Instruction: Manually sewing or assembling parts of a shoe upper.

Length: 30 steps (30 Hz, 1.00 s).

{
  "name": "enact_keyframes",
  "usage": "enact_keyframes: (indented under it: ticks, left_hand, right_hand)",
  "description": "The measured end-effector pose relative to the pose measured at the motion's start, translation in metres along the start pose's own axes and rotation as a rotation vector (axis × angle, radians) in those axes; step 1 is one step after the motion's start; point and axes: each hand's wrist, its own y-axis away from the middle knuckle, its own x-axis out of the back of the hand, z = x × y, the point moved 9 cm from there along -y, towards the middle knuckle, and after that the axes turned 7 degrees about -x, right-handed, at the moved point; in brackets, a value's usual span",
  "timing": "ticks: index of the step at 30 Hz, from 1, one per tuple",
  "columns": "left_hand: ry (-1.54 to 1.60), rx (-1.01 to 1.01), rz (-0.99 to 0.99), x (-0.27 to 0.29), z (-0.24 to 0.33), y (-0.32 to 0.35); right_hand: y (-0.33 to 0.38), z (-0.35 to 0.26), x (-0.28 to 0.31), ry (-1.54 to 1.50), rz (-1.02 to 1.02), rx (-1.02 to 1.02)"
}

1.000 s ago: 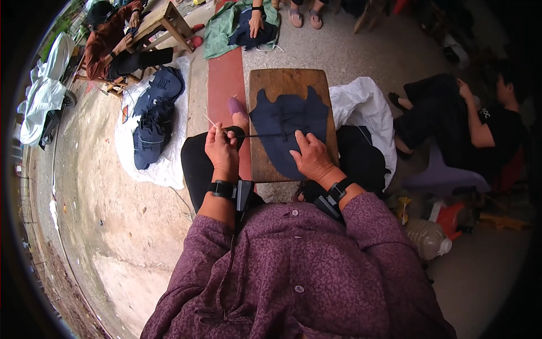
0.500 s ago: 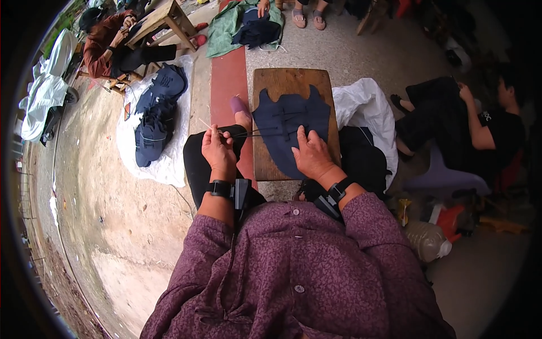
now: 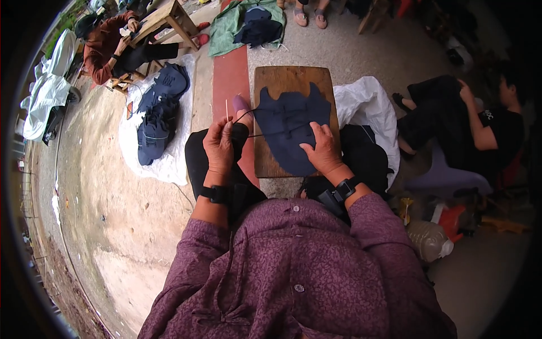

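Pinch of left hand (image 3: 219, 141) on pale stick (image 3: 227, 109); right hand (image 3: 324, 149), thumb apart, on two-horned navy fabric (image 3: 292, 125)

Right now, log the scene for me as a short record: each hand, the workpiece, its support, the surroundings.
Left hand: pinching a thin pale stick, tip up; dark cord runs from here to the workpiece
Right hand: thumb and fingers apart, on the workpiece's right side
Workpiece: flat navy piece, two points at its far edge, dark strips across its middle
Support: wooden board
Left side: navy items on white sheeting
Right side: white cloth; seated person in black
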Motion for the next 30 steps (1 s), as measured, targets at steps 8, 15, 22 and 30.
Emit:
enact_keyframes:
  ticks: [8,15,22,30]
  left_hand:
    - [-0.442,-0.182,-0.729,-0.093,0.040,0.023]
    - [-0.705,-0.221,-0.900,-0.137,0.026,0.028]
    - [-0.743,-0.215,-0.901,-0.144,0.016,0.029]
    - [-0.433,-0.234,-0.576,-0.139,0.042,0.032]
  right_hand:
    - [-0.005,0.004,0.007,0.025,0.013,-0.011]
    - [-0.030,0.014,-0.004,0.092,-0.285,-0.099]
    - [-0.033,0.014,-0.003,0.093,-0.310,-0.092]
    - [-0.011,0.022,-0.012,-0.584,-0.368,-0.424]
